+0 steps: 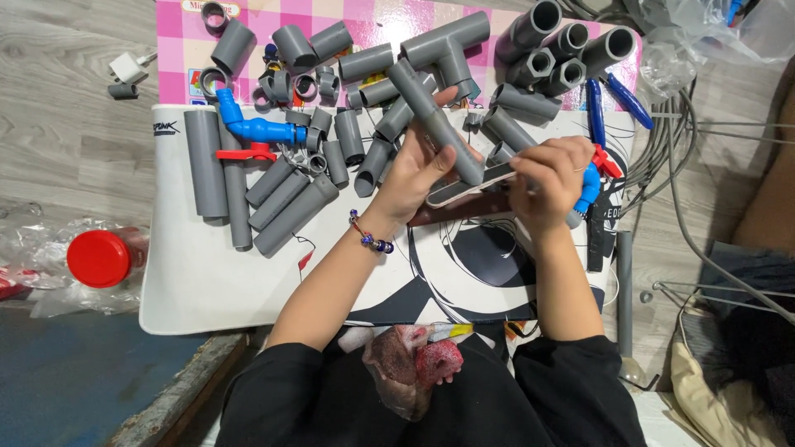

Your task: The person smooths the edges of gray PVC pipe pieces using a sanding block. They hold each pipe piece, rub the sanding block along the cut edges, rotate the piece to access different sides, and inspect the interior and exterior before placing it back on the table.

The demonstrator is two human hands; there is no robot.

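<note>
- A red-lidded jar (pixel 101 257) lies on crinkled plastic at the far left, off the white mat (pixel 190 281).
- Long grey pipes (pixel 217 170) lie side by side on the mat, beside a blue elbow fitting (pixel 252 128).
- The left hand (pixel 414 170), a beaded bracelet (pixel 370 235) on its wrist, wraps its fingers around a grey pipe section (pixel 435 120) tilted over the mat's middle.
- The right hand (pixel 548 178) pinches a flat file-like strip (pixel 472 184) closed against that pipe's lower end.
- Blue-handled pliers (pixel 611 99) lie further right.
</note>
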